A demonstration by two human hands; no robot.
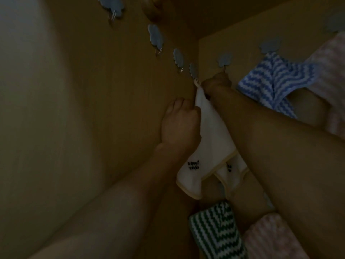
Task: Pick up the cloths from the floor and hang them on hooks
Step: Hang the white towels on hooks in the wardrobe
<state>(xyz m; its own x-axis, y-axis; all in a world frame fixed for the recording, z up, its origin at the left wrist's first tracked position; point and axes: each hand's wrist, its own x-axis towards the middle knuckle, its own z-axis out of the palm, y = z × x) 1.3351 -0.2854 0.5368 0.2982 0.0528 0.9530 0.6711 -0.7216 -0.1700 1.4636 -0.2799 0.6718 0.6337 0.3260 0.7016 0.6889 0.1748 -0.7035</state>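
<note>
A white cloth (211,146) with a beige hem and small black lettering hangs down in the corner between two tan walls. My left hand (179,124) grips its upper edge from the left. My right hand (216,84) pinches its top corner right at a blue cloud-shaped hook (194,71). Whether the loop sits on the hook's metal prong is hidden by my fingers. The scene is dim.
More cloud hooks run up the left wall (155,35), (178,57). A blue-and-white striped cloth (276,81) hangs from a hook on the right wall, with a pink cloth (332,71) beside it. Below hang a green-and-white striped cloth (216,230) and another pink cloth (270,238).
</note>
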